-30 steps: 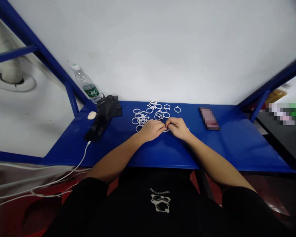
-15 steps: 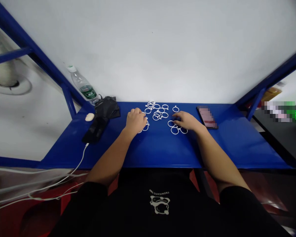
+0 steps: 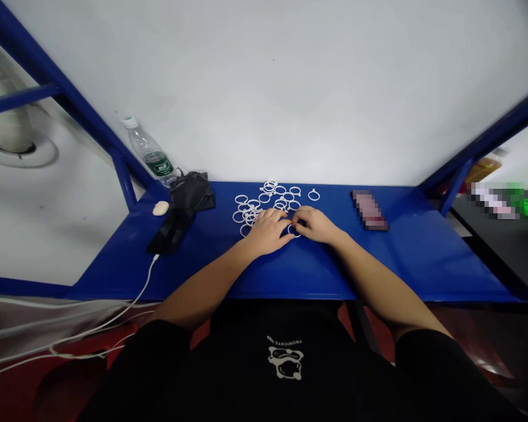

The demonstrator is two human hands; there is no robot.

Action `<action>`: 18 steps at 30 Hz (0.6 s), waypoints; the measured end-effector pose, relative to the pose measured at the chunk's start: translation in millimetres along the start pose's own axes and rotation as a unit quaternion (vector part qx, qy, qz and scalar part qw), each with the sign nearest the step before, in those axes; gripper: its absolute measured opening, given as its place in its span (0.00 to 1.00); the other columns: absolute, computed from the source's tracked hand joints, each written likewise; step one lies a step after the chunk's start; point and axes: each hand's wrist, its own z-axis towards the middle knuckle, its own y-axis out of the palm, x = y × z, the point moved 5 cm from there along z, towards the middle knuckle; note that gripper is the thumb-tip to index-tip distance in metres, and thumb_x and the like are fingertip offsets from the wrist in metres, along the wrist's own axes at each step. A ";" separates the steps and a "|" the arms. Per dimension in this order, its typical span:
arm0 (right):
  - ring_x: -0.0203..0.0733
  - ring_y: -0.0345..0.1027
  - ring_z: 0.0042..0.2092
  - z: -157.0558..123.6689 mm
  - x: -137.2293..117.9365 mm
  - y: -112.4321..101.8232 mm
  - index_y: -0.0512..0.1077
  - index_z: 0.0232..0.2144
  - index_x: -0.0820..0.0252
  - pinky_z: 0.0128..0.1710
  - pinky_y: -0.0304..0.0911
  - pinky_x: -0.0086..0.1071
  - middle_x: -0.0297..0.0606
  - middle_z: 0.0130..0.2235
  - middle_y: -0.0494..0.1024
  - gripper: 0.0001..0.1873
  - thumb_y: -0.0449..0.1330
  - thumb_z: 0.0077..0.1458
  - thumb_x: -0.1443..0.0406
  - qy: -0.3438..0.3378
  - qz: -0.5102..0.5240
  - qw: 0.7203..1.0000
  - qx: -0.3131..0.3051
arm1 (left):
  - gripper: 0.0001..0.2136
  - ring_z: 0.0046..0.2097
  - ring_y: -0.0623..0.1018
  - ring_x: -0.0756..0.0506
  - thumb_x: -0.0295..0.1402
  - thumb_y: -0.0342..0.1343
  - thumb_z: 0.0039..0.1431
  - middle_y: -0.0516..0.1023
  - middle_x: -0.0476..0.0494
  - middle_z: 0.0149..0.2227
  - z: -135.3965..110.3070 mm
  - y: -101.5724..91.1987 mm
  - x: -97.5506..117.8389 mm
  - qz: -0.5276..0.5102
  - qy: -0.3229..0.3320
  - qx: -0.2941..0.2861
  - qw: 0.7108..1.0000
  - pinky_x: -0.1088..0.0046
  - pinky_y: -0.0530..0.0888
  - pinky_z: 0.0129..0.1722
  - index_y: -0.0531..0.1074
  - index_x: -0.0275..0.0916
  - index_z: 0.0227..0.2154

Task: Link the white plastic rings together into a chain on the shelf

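Observation:
Several small white plastic rings [image 3: 264, 198] lie scattered at the back middle of the blue table [image 3: 405, 258]. My left hand [image 3: 268, 230] and my right hand [image 3: 315, 224] meet at the table's centre, fingertips pinched together on a white ring [image 3: 294, 230] that shows between them. One ring [image 3: 314, 195] lies apart, just beyond my right hand. More rings [image 3: 243, 215] sit just left of my left hand.
A plastic water bottle [image 3: 150, 152] stands at the back left beside a crumpled black bag [image 3: 192, 190]. A dark phone [image 3: 166, 232] with a white cable [image 3: 141, 287] and a small white oval object [image 3: 160, 207] lie left. Another phone [image 3: 368, 209] lies right.
Half a second ago my hands were spread apart, the left on the ring pile, the right near rings at the right. Both have come back together at the centre on one ring.

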 end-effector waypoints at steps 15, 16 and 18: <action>0.47 0.76 0.44 -3.3 -11.7 -5.0 0.74 0.45 0.56 0.47 0.69 0.39 0.43 0.43 0.82 0.14 0.49 0.72 0.60 -0.019 0.062 0.997 0.037 | 0.10 0.48 0.76 0.41 0.33 0.56 0.72 0.81 0.45 0.41 4.2 -19.6 -2.4 -0.054 -0.043 0.084 0.994 0.57 0.67 0.52 0.73 0.42 0.31; 0.47 0.76 0.44 -3.7 -12.2 -5.5 0.74 0.44 0.57 0.47 0.69 0.39 0.43 0.43 0.82 0.14 0.49 0.71 0.62 -0.022 0.062 0.997 0.037 | 0.10 0.48 0.76 0.41 0.33 0.55 0.72 0.81 0.45 0.41 4.0 -19.0 -2.3 -0.055 -0.041 0.082 0.994 0.57 0.67 0.52 0.73 0.42 0.32; 0.47 0.76 0.44 -4.4 -13.7 -6.7 0.74 0.45 0.57 0.47 0.69 0.40 0.43 0.43 0.83 0.14 0.49 0.68 0.65 -0.030 0.059 0.997 0.039 | 0.09 0.48 0.76 0.40 0.34 0.55 0.72 0.81 0.45 0.41 3.8 -18.3 -2.7 -0.055 -0.039 0.077 0.995 0.57 0.67 0.52 0.73 0.42 0.33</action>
